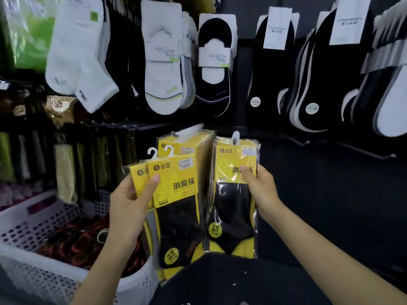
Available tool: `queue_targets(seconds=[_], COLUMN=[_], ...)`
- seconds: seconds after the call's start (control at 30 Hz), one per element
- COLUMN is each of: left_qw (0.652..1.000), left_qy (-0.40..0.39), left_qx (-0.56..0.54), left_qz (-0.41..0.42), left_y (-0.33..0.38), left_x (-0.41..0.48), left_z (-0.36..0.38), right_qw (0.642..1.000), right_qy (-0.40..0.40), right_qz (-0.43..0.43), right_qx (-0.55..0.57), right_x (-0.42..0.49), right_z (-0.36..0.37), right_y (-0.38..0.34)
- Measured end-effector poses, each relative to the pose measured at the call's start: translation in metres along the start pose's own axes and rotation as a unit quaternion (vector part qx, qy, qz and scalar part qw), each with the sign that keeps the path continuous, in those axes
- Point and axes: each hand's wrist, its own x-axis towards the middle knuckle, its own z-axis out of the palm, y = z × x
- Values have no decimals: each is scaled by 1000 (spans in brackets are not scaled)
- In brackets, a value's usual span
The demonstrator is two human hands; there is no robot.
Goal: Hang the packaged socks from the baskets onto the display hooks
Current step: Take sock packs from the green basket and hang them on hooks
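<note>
My left hand (130, 199) grips two yellow sock packs (176, 208) with black socks inside, their white plastic hangers pointing up. My right hand (262, 186) holds a single yellow sock pack (233, 199) by its right edge, thumb across the front; its white hanger sits at the tip of a display hook, and I cannot tell whether it is threaded on. Behind and between the two, a row of the same yellow packs (189, 142) hangs on a display hook. A white perforated basket (28, 219) at lower left holds dark and red sock items.
White and black socks hang on hooks across the upper wall. Two bare hooks (372, 153) stick out at the right over a dark panel. More packaged goods fill the rack at left (63, 168). A dark surface lies just below my hands.
</note>
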Motion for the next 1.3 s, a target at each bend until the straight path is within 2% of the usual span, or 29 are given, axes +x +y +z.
queue_targets(seconds=[0.17,0.43,0.5,0.57,0.63,0.7,0.93,1.13,1.3], left_qw=[1000,997,996,995,994,993,991,996,998], left_qy=[-3,-25,-36,-43,-44,-40,-96,-74,-37], left_qx=[4,-28,-35,-36,-40,-51,-48,-39,-41], left_qz=[-1,-66,-73,-82,-91,-102,-74,-39,-30], left_y=[-8,-17,-19,-21,-23,-25,-22,-22,-22], left_x=[-1,-10,-13,-17,-21,-25,-30,-23,-17], left_z=[5,15,20,25,31,36,37,29,21], right_qw=[996,966,984,998,992,989,993,994,997], right_qy=[77,215,149,13,-107,-146,-81,29,13], right_qz=[29,84,59,62,57,33,36,-16,-67], right_qx=[-46,-117,-80,-8,17,19,83,104,46], right_x=[27,33,13,-17,-45,-67,-78,-58,-34], right_z=[3,-9,-9,-4,4,10,1,-23,-21], right_y=[15,35,33,25,16,11,9,-8,-27])
